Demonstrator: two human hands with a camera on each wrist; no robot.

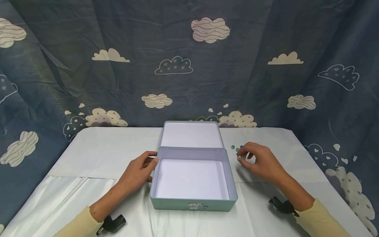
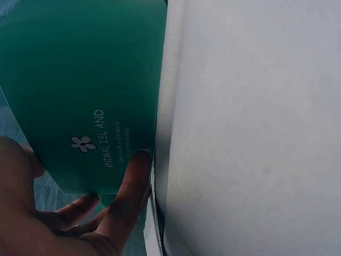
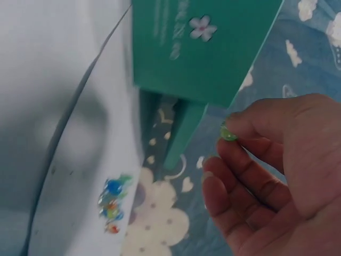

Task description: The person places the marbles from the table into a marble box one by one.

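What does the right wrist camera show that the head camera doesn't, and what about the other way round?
Only the right wrist view shows the pale flower and lettering on the side of the green box.

Only the head view shows the left hand touching the box, plus the pale insides of the box and its open lid.

Both show the right hand, glass marbles on the white cloth, and the cloud-patterned curtain. The pinched green marble is clearest from the wrist.

Green rectangular metal box (image 2: pixel 80 58), left side: "ANIMAL ISLAND" beside pale flower print (image 2: pixel 83 143); smaller lines (image 2: pixel 121 142): "Take a walk in the zoo is the proper matter". Right-side lettering (image 3: pixel 176 32) blurred.
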